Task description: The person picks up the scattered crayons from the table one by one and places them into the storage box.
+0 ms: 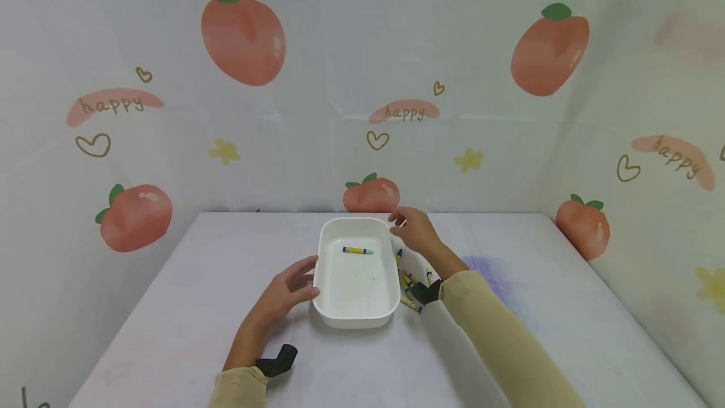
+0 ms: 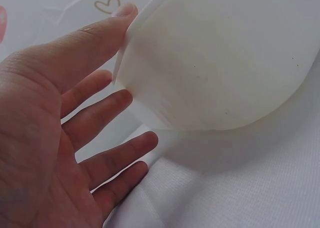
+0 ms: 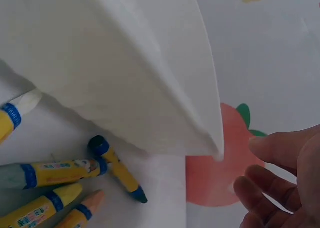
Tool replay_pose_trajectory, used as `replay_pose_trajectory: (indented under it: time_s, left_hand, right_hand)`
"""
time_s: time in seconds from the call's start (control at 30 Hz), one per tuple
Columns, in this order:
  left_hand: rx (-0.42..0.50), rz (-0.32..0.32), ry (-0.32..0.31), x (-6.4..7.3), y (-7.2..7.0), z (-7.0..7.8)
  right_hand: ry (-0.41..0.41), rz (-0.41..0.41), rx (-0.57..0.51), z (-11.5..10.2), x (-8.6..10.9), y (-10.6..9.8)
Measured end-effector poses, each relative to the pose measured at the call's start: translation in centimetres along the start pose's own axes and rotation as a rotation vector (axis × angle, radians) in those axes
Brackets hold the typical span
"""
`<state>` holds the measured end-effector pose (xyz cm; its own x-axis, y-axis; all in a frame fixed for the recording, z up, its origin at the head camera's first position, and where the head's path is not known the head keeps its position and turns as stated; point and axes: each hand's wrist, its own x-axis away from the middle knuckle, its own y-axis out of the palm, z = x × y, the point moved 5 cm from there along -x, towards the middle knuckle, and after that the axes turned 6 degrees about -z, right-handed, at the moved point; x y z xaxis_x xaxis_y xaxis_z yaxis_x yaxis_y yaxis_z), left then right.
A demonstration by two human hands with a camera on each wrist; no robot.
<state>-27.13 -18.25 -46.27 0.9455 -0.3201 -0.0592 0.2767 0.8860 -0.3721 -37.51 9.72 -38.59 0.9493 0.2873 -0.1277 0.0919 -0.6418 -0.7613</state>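
A white rectangular tray [image 1: 357, 298] stands on the table, with one yellow-and-blue crayon [image 1: 358, 250] lying inside near its far end. My left hand [image 1: 290, 285] is at the tray's left side. In the left wrist view its thumb is at the rim and the fingers [image 2: 107, 110] spread along the outer wall, fairly straight. Just beyond the tray's far right corner hovers my right hand [image 1: 415, 230], its fingers loosely bent and nothing between them. Several crayons [image 3: 65, 173] lie on the table beside the tray's right wall, partly hidden by the right arm in the head view.
The white table cloth [image 1: 187, 307] bears a bluish-purple smudge [image 1: 489, 276] right of the crayons. A white curtain [image 1: 317, 80] printed with peaches stands behind the table and along its sides. Black wrist mounts [image 1: 277, 361] sit on both wrists.
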Motion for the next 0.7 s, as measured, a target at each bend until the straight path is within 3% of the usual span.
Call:
replay_pose_trajectory:
  time_s: [0.37,0.6,0.7]
  left_hand:
    - [-0.001,0.007,-0.016,0.1,0.0,0.0]
    - [0.001,0.005,-0.010,0.7,0.3,1.8]
    - [0.003,0.009,-0.007,0.8,0.3,2.1]
  right_hand:
    - [0.019,-0.034,-0.051,3.3,1.1,1.2]
    - [0.094,-0.135,-0.055,5.5,1.4,2.8]
    - [0.069,-0.162,-0.047,5.8,1.4,3.1]
